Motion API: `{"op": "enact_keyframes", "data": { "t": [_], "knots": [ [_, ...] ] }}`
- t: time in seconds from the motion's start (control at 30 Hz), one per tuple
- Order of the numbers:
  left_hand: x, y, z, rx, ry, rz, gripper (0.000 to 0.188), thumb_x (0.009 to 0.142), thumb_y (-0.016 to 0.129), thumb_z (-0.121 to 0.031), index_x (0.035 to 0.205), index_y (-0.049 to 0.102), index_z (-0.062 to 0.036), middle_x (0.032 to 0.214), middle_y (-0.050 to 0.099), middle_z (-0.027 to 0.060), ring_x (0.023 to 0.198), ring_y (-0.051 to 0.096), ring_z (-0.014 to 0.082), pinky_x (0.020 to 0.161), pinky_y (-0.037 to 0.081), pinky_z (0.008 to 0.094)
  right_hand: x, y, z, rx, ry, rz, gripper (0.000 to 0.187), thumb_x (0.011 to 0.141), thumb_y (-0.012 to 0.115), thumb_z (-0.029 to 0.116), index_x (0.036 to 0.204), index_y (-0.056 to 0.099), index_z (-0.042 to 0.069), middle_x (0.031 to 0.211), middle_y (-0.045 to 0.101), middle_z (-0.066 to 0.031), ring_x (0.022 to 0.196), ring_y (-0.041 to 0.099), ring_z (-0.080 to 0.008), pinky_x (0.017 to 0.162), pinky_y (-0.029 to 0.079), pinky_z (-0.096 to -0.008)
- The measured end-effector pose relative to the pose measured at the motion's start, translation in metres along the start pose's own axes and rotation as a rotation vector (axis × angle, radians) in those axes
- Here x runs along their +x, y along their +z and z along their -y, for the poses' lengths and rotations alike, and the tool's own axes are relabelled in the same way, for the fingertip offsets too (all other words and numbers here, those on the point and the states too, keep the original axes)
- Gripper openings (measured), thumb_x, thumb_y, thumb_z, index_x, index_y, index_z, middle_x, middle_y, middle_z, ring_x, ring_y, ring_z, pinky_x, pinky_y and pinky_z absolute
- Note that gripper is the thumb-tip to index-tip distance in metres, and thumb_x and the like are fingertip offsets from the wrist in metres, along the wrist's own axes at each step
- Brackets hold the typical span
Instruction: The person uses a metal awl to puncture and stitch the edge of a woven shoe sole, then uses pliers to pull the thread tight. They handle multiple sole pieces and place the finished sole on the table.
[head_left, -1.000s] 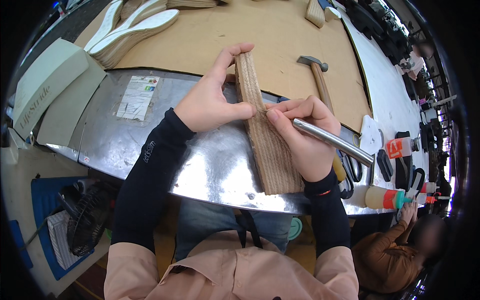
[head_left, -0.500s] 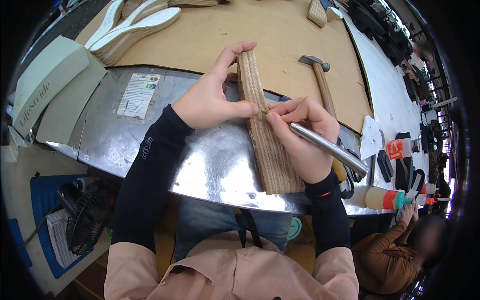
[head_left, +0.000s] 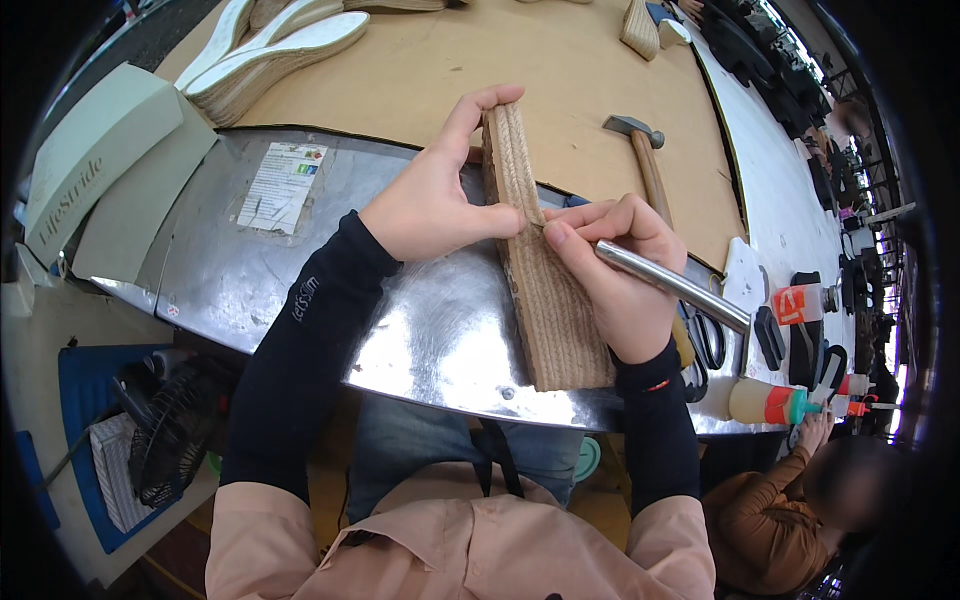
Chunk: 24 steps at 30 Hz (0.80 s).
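As fingers (head_left: 490, 99) grip wedge (head_left: 558, 310), lettered box (head_left: 105, 150), label (head_left: 282, 187)

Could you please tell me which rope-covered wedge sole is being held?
The wedge sole between the left hand and right hand, over the metal tabletop; the other soles lie on the brown cardboard.

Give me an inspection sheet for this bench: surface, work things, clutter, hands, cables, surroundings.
Surface: shiny metal bench, brown board at its far side.
Work things: braid-covered wedge and metal rod, both in hand.
Clutter: hammer, white-topped soles on the board; pale box at left; green-capped bottle at right.
Left hand: spans the wedge's far part.
Right hand: holds the rod, fingertips at the wedge.
Cables: cord beside the fan, lower left.
Surroundings: another person in brown, at right.
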<state>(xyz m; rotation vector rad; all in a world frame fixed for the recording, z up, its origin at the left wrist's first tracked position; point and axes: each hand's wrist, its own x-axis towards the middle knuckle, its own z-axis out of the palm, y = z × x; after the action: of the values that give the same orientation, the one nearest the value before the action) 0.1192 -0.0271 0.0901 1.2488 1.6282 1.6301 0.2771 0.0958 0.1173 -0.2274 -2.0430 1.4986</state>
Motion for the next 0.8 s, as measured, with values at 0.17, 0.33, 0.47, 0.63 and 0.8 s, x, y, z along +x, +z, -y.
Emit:
{"op": "enact_keyframes", "data": {
  "t": [0.17,0.33,0.47,0.63,0.8],
  "knots": [
    [0.0,0.0,0.0,-0.025,-0.002,0.001,0.098,0.069,0.076,-0.018,0.151,0.022,-0.017,0.135,0.041,0.0079,0.12,0.047,0.0217,0.096,0.038,0.0372,-0.001,0.0,-0.001,-0.047,-0.04,0.028,0.016,0.08,0.072,-0.004,0.075,0.057,-0.001,0.082,0.07,-0.0131,0.072,0.066,-0.0112,0.065,0.052,-0.0221],
    [0.002,0.011,0.002,0.009,0.029,-0.085,0.098,0.068,0.076,-0.015,0.15,0.023,-0.0165,0.131,0.044,0.0073,0.12,0.048,0.0206,0.096,0.038,0.0355,-0.001,-0.002,-0.003,-0.146,-0.08,0.034,0.015,0.079,0.07,-0.005,0.074,0.056,-0.001,0.083,0.07,-0.0134,0.073,0.066,-0.012,0.066,0.053,-0.0236],
    [0.0,0.011,0.002,-0.017,0.042,-0.09,0.092,0.069,0.075,-0.013,0.147,0.027,-0.0111,0.134,0.042,0.0118,0.12,0.048,0.0246,0.1,0.04,0.0353,-0.001,-0.002,-0.003,0.13,0.018,-0.026,0.016,0.08,0.072,-0.004,0.075,0.057,-0.001,0.081,0.071,-0.0132,0.074,0.066,-0.0117,0.067,0.052,-0.0233],
    [0.002,-0.003,0.002,-0.096,0.02,0.036,0.102,0.067,0.079,-0.02,0.151,0.022,-0.0182,0.138,0.039,0.0066,0.124,0.045,0.0229,0.095,0.038,0.036,-0.002,0.0,-0.003,0.03,0.02,-0.011,0.017,0.08,0.074,0.0,0.076,0.058,-0.001,0.082,0.071,-0.0134,0.072,0.065,-0.0097,0.066,0.052,-0.0221],
    [0.001,-0.002,0.001,-0.081,-0.017,0.033,0.103,0.067,0.081,-0.021,0.152,0.022,-0.0196,0.138,0.039,0.0062,0.122,0.045,0.0229,0.095,0.037,0.037,-0.001,0.0,-0.002,0.01,0.055,-0.023,0.017,0.08,0.075,0.001,0.076,0.059,-0.001,0.082,0.071,-0.0124,0.07,0.063,-0.0078,0.063,0.05,-0.0206]
  ]
}}
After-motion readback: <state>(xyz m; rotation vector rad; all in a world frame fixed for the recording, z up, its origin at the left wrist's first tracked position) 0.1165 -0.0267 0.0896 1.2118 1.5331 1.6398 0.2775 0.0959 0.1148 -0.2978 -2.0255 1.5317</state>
